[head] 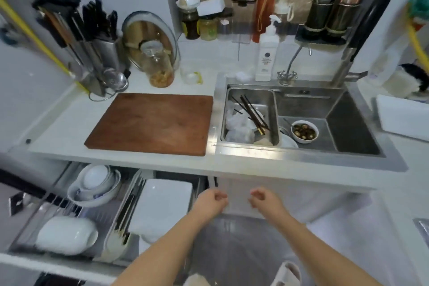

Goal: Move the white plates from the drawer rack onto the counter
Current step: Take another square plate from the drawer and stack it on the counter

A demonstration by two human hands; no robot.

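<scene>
Two bare hands are seen in the single head view, left hand (212, 199) and right hand (264, 199), both held in front of the white table (69, 127) edge with fingers loosely curled and nothing held; neither grip is clamped on anything. White rectangular plates (162, 204) are stood in the open wire drawer rack (58, 206) below the table, just left of the left hand, presumably racked upright for draining. White round bowls (95, 183) are stacked at the rack's back, a white oval dish (66, 235) is laid at its front. No plate is judged moved yet. A bare brown wooden cutting board (151, 123) is left on the table, a likely landing spot. A white pump bottle (265, 53) is stood by the steel sink (348, 123); its round dark label is too small to be read. No other writing is legible.
</scene>
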